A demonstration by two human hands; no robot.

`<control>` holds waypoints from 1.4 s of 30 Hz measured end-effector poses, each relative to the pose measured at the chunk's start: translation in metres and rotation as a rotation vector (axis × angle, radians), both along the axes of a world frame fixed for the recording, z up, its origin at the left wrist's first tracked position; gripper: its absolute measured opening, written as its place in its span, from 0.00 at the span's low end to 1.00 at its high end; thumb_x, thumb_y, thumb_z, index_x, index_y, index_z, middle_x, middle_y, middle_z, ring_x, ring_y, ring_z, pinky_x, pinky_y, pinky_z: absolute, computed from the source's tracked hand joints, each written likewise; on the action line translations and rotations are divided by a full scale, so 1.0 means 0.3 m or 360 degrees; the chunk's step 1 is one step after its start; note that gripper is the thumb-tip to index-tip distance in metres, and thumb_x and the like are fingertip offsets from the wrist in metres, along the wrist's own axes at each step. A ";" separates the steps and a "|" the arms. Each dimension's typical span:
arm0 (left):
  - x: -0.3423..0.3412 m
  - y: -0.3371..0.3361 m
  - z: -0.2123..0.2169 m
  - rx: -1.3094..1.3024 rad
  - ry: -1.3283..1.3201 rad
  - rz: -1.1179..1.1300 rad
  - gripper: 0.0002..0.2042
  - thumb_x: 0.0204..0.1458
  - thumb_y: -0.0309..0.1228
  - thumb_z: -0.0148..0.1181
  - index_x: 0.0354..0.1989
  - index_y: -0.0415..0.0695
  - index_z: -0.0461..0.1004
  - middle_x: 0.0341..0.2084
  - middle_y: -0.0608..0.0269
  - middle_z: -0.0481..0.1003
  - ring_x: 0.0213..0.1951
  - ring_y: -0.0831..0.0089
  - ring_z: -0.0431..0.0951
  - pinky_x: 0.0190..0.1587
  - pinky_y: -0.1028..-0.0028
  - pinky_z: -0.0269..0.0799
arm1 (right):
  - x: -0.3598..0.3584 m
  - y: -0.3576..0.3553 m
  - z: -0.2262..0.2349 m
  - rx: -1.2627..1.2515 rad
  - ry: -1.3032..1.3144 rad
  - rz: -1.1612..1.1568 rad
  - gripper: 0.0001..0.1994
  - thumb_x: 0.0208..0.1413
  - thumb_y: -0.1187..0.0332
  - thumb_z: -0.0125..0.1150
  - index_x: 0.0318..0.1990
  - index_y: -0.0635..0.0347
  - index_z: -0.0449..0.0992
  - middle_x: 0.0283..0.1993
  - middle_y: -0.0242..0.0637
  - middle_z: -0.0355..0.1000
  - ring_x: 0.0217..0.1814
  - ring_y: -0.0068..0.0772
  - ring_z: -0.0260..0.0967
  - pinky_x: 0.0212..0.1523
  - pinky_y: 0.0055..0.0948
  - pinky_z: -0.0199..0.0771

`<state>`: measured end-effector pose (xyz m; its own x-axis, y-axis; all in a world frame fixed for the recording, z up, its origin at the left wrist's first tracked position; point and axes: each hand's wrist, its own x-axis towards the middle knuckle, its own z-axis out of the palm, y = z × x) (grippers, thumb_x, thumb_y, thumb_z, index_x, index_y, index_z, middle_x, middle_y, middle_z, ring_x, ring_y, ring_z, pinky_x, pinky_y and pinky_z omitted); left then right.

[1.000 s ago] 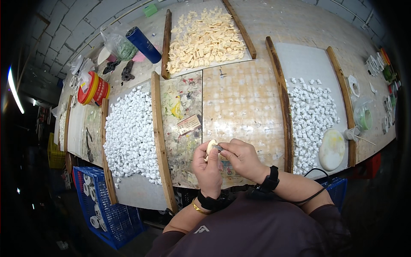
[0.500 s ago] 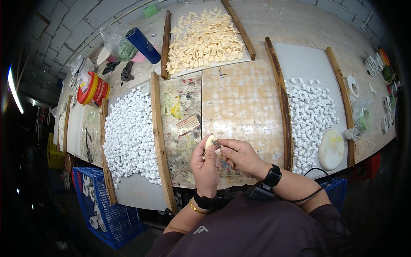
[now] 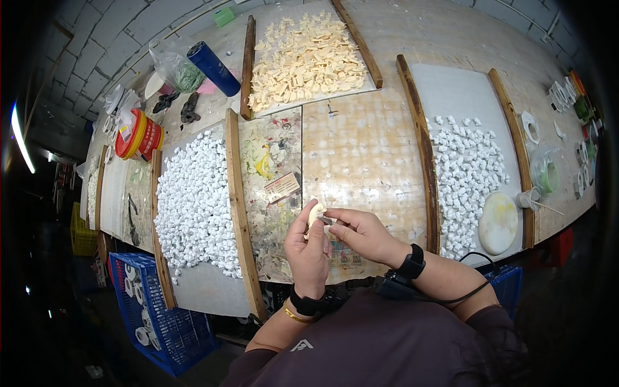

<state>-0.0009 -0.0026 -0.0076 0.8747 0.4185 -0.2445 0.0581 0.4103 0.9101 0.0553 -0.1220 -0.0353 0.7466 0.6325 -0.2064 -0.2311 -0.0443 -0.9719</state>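
Between the thumb and fingers of my left hand (image 3: 308, 258) is a small cream-coloured moulded piece (image 3: 316, 211), held upright over the near edge of the table. My right hand (image 3: 369, 236) pinches a small, thin grey tool (image 3: 326, 220), possibly a blade, whose tip meets the cream piece. Fingers cover most of the tool, so its kind is unclear. Beyond my hands, many similar cream pieces (image 3: 309, 64) lie heaped on a board. Small white lumpy pieces (image 3: 196, 206) cover a board on the left, and more white pieces (image 3: 467, 174) lie on a board at right.
Wooden rails (image 3: 420, 155) edge the boards. A round pale slab (image 3: 498, 222) sits at the near right. Left of me are a red and yellow bucket (image 3: 140, 135), a blue cylinder (image 3: 214, 69) and a blue crate (image 3: 164, 322) below table height. A card (image 3: 282, 188) lies ahead.
The grey tool and my right fingers have shifted slightly against the cream piece, showing more of the tool. Both hands keep their grip; the whole view has moved a little.
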 end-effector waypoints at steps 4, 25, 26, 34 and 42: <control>-0.006 0.002 0.004 0.0072 0.0008 -0.0031 0.17 0.59 0.22 0.48 0.57 0.34 0.65 0.21 0.72 0.66 0.16 0.89 0.59 0.17 0.84 0.56 | 0.005 0.004 0.010 -0.0120 -0.0469 -0.0068 0.16 0.58 0.68 0.54 0.52 0.65 0.71 0.34 0.41 0.73 0.22 0.27 0.70 0.23 0.25 0.71; -0.006 -0.002 -0.013 0.0267 0.0044 0.0005 0.14 0.58 0.24 0.52 0.51 0.34 0.69 0.26 0.71 0.72 0.18 0.91 0.64 0.18 0.87 0.58 | 0.003 0.015 0.036 -0.0310 -0.0925 -0.0274 0.10 0.54 0.72 0.58 0.43 0.65 0.76 0.32 0.44 0.73 0.33 0.41 0.71 0.34 0.31 0.71; -0.005 -0.002 -0.014 0.0279 0.0056 0.0014 0.14 0.57 0.24 0.52 0.51 0.34 0.70 0.26 0.71 0.72 0.18 0.91 0.64 0.18 0.87 0.58 | 0.002 0.016 0.033 -0.0320 -0.0922 -0.0283 0.10 0.54 0.72 0.58 0.43 0.65 0.76 0.32 0.44 0.73 0.33 0.41 0.72 0.34 0.31 0.71; -0.001 0.006 0.017 0.0389 0.0184 0.0076 0.15 0.56 0.22 0.52 0.52 0.36 0.70 0.27 0.70 0.73 0.19 0.90 0.64 0.19 0.86 0.59 | 0.014 -0.023 0.050 -0.0370 -0.0907 -0.0244 0.12 0.56 0.66 0.56 0.46 0.59 0.76 0.30 0.41 0.71 0.30 0.43 0.70 0.30 0.34 0.71; -0.019 0.043 -0.014 0.0413 0.0078 -0.0040 0.14 0.56 0.22 0.52 0.51 0.37 0.70 0.34 0.67 0.73 0.29 0.87 0.68 0.30 0.86 0.63 | 0.068 -0.077 0.119 -0.0728 -0.1333 0.0018 0.14 0.55 0.65 0.56 0.49 0.55 0.74 0.29 0.38 0.69 0.30 0.42 0.70 0.29 0.36 0.71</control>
